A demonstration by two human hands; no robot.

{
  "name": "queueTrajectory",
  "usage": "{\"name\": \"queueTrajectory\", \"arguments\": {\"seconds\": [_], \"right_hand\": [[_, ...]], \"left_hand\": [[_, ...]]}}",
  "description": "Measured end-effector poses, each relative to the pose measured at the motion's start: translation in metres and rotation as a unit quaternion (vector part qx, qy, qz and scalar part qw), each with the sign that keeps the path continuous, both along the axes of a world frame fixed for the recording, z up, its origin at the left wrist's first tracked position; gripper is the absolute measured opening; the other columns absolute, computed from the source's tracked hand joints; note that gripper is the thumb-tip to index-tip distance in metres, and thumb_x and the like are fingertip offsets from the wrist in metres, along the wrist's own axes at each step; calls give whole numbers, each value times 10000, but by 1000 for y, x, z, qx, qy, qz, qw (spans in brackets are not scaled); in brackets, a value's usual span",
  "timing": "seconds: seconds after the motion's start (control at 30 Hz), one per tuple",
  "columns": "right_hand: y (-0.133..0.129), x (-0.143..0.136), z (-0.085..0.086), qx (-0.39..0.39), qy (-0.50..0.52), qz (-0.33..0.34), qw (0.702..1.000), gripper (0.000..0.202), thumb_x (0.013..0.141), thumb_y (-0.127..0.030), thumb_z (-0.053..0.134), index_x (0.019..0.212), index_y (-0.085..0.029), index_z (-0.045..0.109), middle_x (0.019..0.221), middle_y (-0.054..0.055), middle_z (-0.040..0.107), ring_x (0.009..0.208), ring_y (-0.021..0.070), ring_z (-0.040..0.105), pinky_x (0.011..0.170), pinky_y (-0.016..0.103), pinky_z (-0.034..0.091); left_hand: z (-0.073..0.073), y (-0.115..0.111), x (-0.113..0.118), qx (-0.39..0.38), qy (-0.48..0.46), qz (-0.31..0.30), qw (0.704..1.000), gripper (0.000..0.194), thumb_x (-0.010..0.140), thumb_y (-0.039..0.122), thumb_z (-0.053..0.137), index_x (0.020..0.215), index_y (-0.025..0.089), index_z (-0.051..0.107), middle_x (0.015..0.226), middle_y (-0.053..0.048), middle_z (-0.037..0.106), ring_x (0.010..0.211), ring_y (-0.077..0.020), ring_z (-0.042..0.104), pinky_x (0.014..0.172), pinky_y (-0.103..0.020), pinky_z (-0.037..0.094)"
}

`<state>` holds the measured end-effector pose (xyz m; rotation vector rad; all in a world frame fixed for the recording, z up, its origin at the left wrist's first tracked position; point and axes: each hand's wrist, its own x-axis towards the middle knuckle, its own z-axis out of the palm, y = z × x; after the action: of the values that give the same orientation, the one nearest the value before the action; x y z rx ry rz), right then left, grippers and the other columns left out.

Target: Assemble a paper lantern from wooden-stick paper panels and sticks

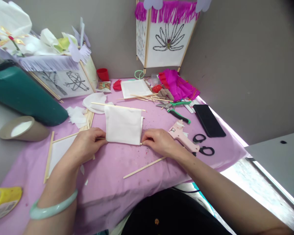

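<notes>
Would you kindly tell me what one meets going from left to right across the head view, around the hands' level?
Tan cup, left hand, white panel, right hand, pink glue gun, black phone.

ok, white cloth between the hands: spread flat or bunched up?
Spread flat: the white cloth is a smooth panel with a stick along its top edge, left hand and right hand at its lower corners.

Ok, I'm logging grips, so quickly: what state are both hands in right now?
Left hand: closed, holding the white panel at its lower left corner.
Right hand: closed, at the panel's lower right corner.
</notes>
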<state>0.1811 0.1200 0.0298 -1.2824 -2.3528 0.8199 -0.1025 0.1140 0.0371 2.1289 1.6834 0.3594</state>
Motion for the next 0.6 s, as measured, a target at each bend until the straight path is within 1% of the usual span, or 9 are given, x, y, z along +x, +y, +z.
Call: {"name": "queueTrajectory", "arguments": {"seconds": [0.1,0.17,0.27,0.33,0.47,0.6], "right_hand": [[-2,2,4,-3,7,24,1000,124,789,-116,576,849,-187,658,847,6,659,757,122,572,697,236,394],[-5,0,3,7,12,25,1000,132,761,-148,619,886,-187,637,856,3,638,739,119,557,670,231,387],[-9,-6,-3,40,12,-24,999,141,743,-259,680,842,-191,607,835,-6,614,716,122,540,634,232,367],[-11,-11,-8,57,12,-51,997,119,764,-279,666,783,-188,591,809,-10,607,704,121,532,621,233,353],[-11,-17,-11,48,14,-59,997,116,795,-271,627,735,-186,577,759,-12,602,665,119,523,595,233,335],[-10,-18,-8,34,4,-74,997,129,792,-290,619,722,-190,576,730,-7,604,643,130,521,586,240,328]], "left_hand": [[0,0,1,-3,-10,2,1000,185,761,311,553,829,224,702,854,-16,702,769,-188,629,690,-259,447],[1,-1,2,-2,-12,0,1000,184,765,298,549,826,212,700,857,-22,697,776,-184,625,692,-255,447],[3,-3,5,7,-13,-1,1000,170,759,266,548,797,193,697,833,-30,686,759,-175,618,683,-250,444],[4,-3,6,12,-17,1,1000,165,755,235,541,788,188,696,826,-32,681,751,-169,616,676,-245,443],[5,-5,3,8,-40,-1,999,173,740,188,534,802,190,695,839,-27,680,770,-167,620,695,-247,451],[2,-5,-3,-31,-105,-8,994,246,736,158,526,913,211,688,900,-12,693,824,-162,632,739,-247,464]]}}
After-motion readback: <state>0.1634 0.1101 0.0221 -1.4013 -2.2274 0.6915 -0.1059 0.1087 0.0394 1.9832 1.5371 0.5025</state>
